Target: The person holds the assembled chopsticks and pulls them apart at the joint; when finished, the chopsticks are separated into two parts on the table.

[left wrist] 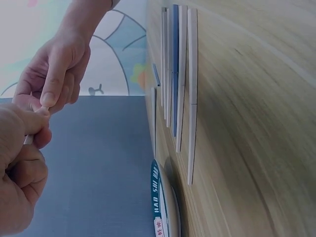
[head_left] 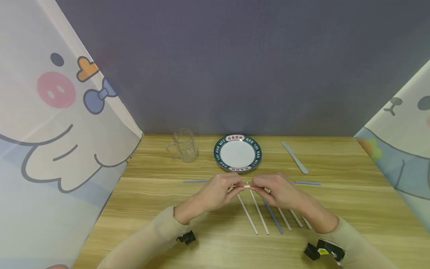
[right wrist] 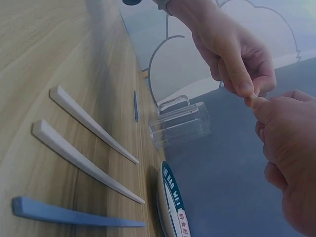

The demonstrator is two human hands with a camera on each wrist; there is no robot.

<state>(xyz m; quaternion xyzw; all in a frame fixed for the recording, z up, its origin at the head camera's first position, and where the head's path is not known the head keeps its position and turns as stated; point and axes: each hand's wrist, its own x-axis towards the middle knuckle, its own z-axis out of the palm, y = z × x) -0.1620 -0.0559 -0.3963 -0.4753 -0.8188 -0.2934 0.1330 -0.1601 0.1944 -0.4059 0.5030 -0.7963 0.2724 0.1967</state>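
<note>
My left hand and right hand meet in front of the plate, raised above the table. Thumb and fingers of both pinch a small white piece, mostly hidden by the fingertips; its kind cannot be told. In the right wrist view, a bit of the white piece shows between the two hands. Beneath them lie several white chopsticks and a blue chopstick, roughly side by side. The right hand and forearm cover parts of some chopsticks.
Behind the hands is a green-rimmed white plate. A clear mug stands to its left, and a pale table knife lies to its right. Blue sticks lie at the left and right. A grey wall rises behind.
</note>
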